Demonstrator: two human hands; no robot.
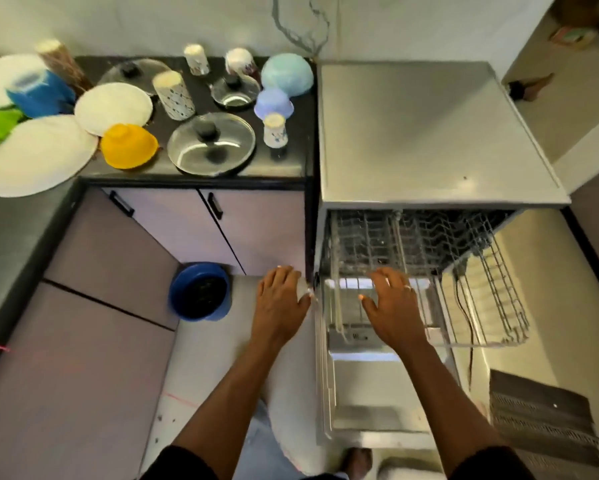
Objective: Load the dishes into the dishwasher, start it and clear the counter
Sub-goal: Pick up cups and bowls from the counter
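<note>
Dishwasher point(429, 133) stands just right of the black counter point(292, 157), its door point(367, 386) dropped open and a wire rack point(492, 289) drawn out. I see my right hand point(393, 303) over the rack's front, fingers spread, holding nothing. My left hand point(280, 299) curls round a small whitish thing point(305, 289), too blurred to name. Plates point(38, 154), a glass lid point(211, 147) and a yellow bowl point(128, 147) sit on the counter.
</note>
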